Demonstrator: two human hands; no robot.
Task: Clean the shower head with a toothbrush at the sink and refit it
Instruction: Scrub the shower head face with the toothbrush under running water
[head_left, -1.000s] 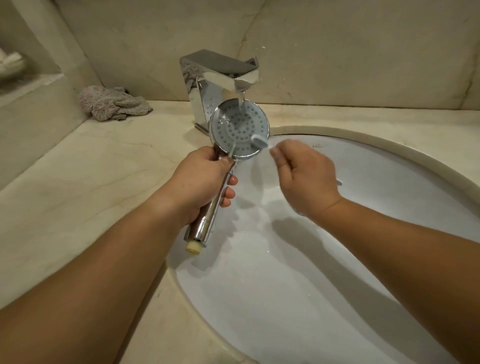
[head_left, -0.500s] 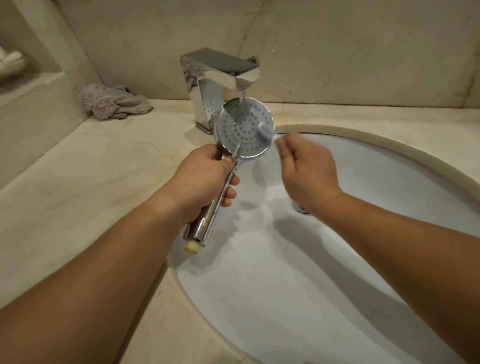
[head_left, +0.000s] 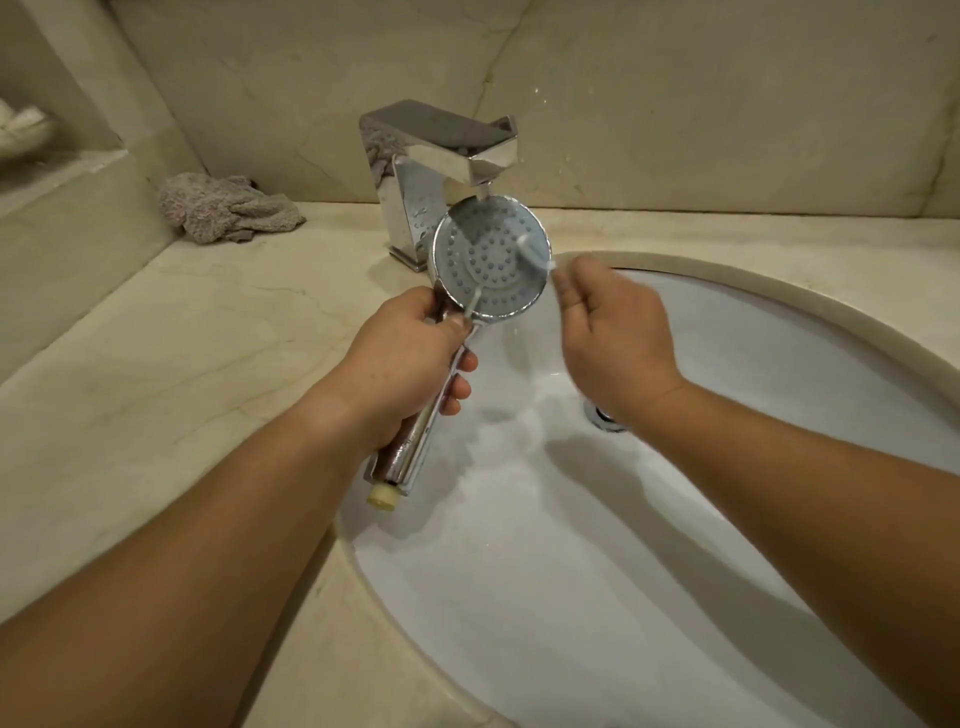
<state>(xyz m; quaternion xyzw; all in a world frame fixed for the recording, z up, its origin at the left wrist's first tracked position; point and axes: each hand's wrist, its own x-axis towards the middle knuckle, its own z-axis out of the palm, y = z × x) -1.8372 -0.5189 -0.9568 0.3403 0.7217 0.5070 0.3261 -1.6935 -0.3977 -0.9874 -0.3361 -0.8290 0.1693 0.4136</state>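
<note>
My left hand (head_left: 402, 364) grips the chrome handle of the shower head (head_left: 485, 260) and holds it over the left side of the white sink (head_left: 597, 597). The round nozzle face points toward me, directly under the running chrome tap (head_left: 441, 150). Water streams down the face. My right hand (head_left: 613, 332) pinches a pale toothbrush (head_left: 535, 252), whose blurred head lies against the right edge of the nozzle face. Most of the brush handle is hidden behind my fingers.
A crumpled grey cloth (head_left: 223, 213) lies on the beige marble counter (head_left: 156, 364) at the back left. The sink drain (head_left: 605, 418) shows just beyond my right wrist. A marble wall rises behind the tap, and a ledge stands at the far left.
The shower head has risen slightly and shifted right, closer under the tap. The toothbrush head has moved up along the right rim of the nozzle face, with my right hand following.
</note>
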